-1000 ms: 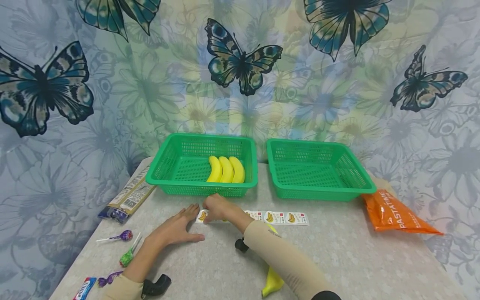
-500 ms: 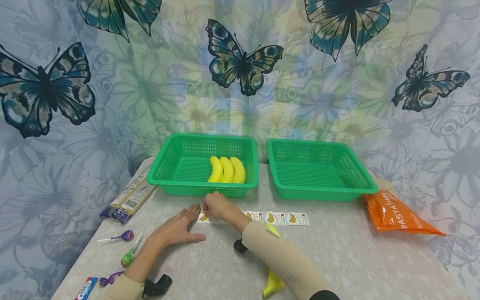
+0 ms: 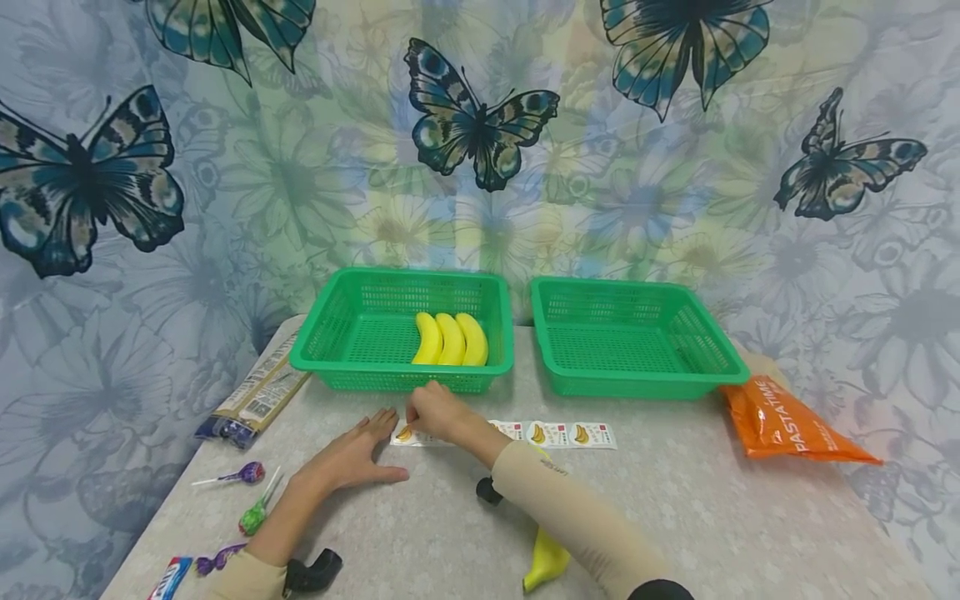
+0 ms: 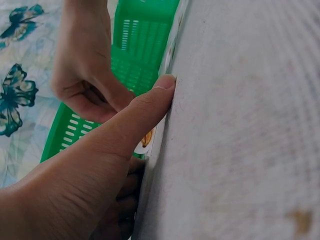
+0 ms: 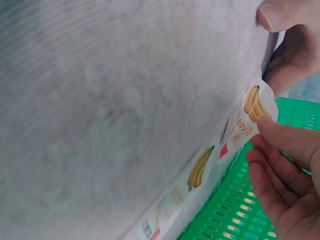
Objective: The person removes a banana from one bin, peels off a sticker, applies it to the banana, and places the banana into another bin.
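A strip of white banana-picture stickers (image 3: 551, 434) lies across the table in front of the baskets. In the head view my right hand (image 3: 442, 414) is over its left part. In the right wrist view, thumb and fingers pinch the edge of one sticker (image 5: 241, 125), which is bent up from the table. My left hand (image 3: 348, 454) rests on the table with fingers spread, fingertips beside the strip's left end. A yellow banana (image 3: 547, 560) lies under the right forearm, partly hidden. Three bananas (image 3: 451, 340) sit in the left green basket (image 3: 405, 377).
To the right stands a second green basket (image 3: 637, 387), with an orange pasta bag (image 3: 787, 423) beside it. On the left lie a gold-and-blue packet (image 3: 258, 392), a purple lollipop (image 3: 251, 472), a green lollipop (image 3: 253, 518), a purple-wrapped sweet (image 3: 217, 559) and a blue-red-white packet (image 3: 171, 578).
My right hand has lifted slightly from the strip since one second ago, uncovering a little more of the left sticker. The left hand stays in place.
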Action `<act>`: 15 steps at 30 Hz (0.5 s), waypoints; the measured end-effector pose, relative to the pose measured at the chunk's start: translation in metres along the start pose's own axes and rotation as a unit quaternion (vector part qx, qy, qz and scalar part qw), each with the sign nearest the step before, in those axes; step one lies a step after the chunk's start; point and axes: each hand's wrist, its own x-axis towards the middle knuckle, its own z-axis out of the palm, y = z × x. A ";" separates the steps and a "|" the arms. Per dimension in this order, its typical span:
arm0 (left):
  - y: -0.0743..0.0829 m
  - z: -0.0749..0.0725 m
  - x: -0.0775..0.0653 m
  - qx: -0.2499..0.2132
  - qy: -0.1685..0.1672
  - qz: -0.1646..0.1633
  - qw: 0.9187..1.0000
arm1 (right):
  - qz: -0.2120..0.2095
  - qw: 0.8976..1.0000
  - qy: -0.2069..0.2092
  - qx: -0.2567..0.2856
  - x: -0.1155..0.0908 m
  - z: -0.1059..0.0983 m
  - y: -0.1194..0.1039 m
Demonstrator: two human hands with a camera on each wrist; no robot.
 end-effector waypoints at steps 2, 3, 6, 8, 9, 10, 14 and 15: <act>-0.001 0.000 0.001 0.001 -0.001 -0.001 1.000 | -0.011 1.000 -0.001 -0.002 -0.002 -0.002 0.002; -0.001 0.000 0.001 0.000 -0.001 -0.002 1.000 | -0.016 1.000 -0.002 -0.003 -0.003 -0.002 0.002; -0.001 -0.001 0.001 -0.007 -0.003 -0.009 1.000 | -0.022 1.000 -0.001 -0.011 -0.006 -0.005 0.005; -0.001 -0.001 0.002 -0.011 -0.004 -0.012 1.000 | -0.027 1.000 -0.001 -0.008 -0.008 -0.007 0.007; -0.001 -0.001 0.002 -0.012 -0.006 -0.012 1.000 | -0.030 1.000 0.000 -0.005 -0.009 -0.008 0.007; -0.001 -0.002 0.002 -0.014 -0.008 -0.014 1.000 | -0.033 0.999 0.001 0.000 -0.010 -0.009 0.008; -0.001 -0.001 0.003 -0.021 -0.015 -0.017 1.000 | -0.050 0.998 0.010 0.022 -0.014 -0.013 0.010; -0.001 -0.001 0.003 -0.022 -0.016 -0.018 0.999 | -0.054 0.998 0.013 0.025 -0.016 -0.015 0.011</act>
